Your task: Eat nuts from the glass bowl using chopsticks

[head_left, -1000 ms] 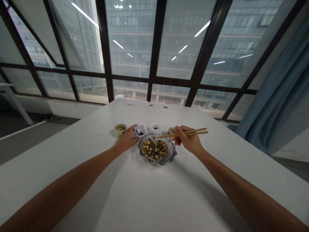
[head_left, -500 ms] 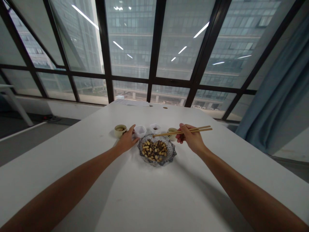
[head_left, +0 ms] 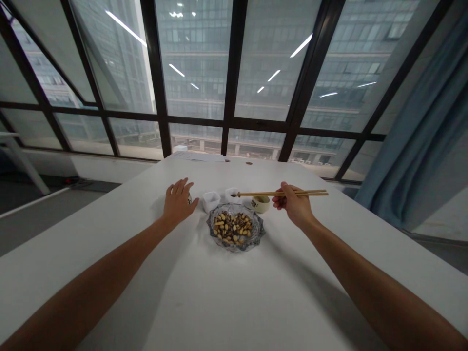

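Note:
My right hand is closed around a pair of wooden chopsticks, held level. Their tips are at a small white cup with something dark in it; a small dark piece seems to sit at the tips. Under the chopsticks stands a cream cup with dark markings. My left hand has its fingers spread over another cream cup, mostly hidden behind it. Beside it is a second white cup. In front, a clear glass bowl holds nuts and dark seeds.
The white table reaches toward tall windows with dark frames. Papers lie at its far edge, near a round hole. A blue curtain hangs at the right.
My left hand has moved left, off the nearer white cup and over the left cream cup, fingers spreading. The chopsticks have shifted right and away, their tips going from the bowl to the white cup.

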`<state>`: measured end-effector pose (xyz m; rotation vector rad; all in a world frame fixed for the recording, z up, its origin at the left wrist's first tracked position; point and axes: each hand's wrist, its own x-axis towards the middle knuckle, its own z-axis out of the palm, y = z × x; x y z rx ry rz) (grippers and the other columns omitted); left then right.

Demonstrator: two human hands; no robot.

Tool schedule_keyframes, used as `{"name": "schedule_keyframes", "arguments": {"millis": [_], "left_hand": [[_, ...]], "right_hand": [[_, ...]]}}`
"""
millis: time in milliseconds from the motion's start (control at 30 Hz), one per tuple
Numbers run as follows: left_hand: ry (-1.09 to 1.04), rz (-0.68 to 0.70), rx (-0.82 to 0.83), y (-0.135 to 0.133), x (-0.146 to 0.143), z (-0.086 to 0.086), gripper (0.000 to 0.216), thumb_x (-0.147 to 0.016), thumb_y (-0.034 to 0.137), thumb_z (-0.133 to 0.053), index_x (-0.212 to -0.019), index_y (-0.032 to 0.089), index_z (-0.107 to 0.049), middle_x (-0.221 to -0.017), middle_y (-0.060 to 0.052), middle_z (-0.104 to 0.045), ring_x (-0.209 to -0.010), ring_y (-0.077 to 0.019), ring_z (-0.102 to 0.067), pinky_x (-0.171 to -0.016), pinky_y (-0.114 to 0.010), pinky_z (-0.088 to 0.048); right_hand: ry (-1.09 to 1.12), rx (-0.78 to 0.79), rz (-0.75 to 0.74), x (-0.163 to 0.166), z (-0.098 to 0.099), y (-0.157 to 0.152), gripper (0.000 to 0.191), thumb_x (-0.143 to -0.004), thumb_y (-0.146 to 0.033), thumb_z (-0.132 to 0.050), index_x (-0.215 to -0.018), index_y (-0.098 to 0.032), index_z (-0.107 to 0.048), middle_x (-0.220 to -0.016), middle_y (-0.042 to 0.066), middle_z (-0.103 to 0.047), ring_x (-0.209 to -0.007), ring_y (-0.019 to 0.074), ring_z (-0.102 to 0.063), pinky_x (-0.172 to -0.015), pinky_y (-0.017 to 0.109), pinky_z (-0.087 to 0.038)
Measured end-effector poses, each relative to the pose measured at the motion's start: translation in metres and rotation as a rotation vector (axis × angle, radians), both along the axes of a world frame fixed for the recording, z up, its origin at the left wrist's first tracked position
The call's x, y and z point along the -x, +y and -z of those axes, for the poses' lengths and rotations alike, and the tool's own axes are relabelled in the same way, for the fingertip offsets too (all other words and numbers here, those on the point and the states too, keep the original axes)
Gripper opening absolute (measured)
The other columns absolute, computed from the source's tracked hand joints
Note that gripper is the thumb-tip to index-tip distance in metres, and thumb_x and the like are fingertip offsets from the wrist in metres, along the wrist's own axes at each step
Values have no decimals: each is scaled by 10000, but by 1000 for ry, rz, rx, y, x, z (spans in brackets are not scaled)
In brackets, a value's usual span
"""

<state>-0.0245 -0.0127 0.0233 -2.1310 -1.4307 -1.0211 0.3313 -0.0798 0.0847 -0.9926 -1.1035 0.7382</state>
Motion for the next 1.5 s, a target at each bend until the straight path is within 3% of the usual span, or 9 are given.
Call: {"name": "schedule_keyframes", "arguments": {"millis": [167, 400, 567, 733, 867, 1000, 1233, 1367, 1500], "left_hand": [[23, -8, 63, 11, -10, -11, 557, -911, 495, -548, -1349, 151, -526, -1381, -185, -611, -1298, -342, -546, -1159, -543, -306], [210, 188, 346, 26, -106, -30, 661, -872, 537, -606, -1401, 167, -462, -1221, -181, -695, -1227, -336, -616, -1152, -520, -312], [115, 205, 492, 40, -139, -32, 747, -782, 440, -730, -1408, 168, -426, -1152, -175, -720, -1138, -351, -671, -1053, -501, -419], [59, 346, 400, 40, -139, -35, 774, -702, 217, -749, -1405, 166, -429, -1248, -158, -672, -1160, -310, -649, -1010, -416, -482], [44, 418, 355, 37, -139, -34, 772, -688, 214, -758, -1392, 188, -441, -1273, -138, -648, -1185, -305, -625, -1052, -449, -469], [33, 450, 374, 39, -140, -32, 772, -707, 244, -765, -1398, 158, -432, -1260, -158, -663, -1178, -310, -634, -1038, -449, -475], [80, 334, 458, 47, -141, -31, 699, -747, 305, -766, -1366, 166, -472, -1246, -164, -700, -1140, -325, -674, -1000, -448, -488], [94, 320, 468, 50, -137, -34, 620, -795, 365, -740, -1334, 158, -514, -1260, -170, -698, -1191, -330, -655, -1089, -495, -423], [35, 392, 382, 40, -116, -32, 422, -929, 440, -564, -1253, 171, -592, -1293, -144, -685, -1228, -294, -633, -1175, -522, -336]], "right_hand": [[-34, -23, 84, -10, 1, 5, 572, -676, -730, -753, -671, -178, -606, -488, 35, -647, -362, 146, -589, -324, 233, -463], [-168, -133, 122, -8, 4, 1, 567, -743, -743, -689, -687, -183, -613, -511, 40, -660, -384, 144, -598, -336, 233, -460], [-215, -161, 115, 2, 6, -4, 552, -777, -745, -650, -689, -202, -602, -528, 32, -658, -394, 148, -593, -348, 250, -457], [-271, -185, 98, 7, 11, -7, 551, -813, -735, -618, -677, -202, -602, -541, 30, -652, -405, 136, -580, -361, 247, -443], [-290, -199, 108, 7, 18, -5, 529, -852, -698, -607, -679, -199, -606, -567, 31, -665, -437, 134, -593, -399, 246, -465], [-367, -129, -3, 6, 21, -1, 515, -793, -690, -684, -739, -179, -661, -602, 42, -693, -507, 153, -631, -477, 265, -527], [-271, -120, 53, 2, -13, -15, 603, -784, -767, -621, -618, -187, -621, -475, 26, -616, -353, 119, -531, -329, 220, -401], [-459, -5, -107, -1, -32, -31, 661, -775, -804, -589, -548, -183, -612, -378, 13, -548, -270, 98, -439, -269, 204, -308], [-686, 7, -274, 5, -33, -39, 612, -857, -730, -556, -574, -189, -600, -408, 0, -560, -300, 95, -472, -296, 192, -338]]}}
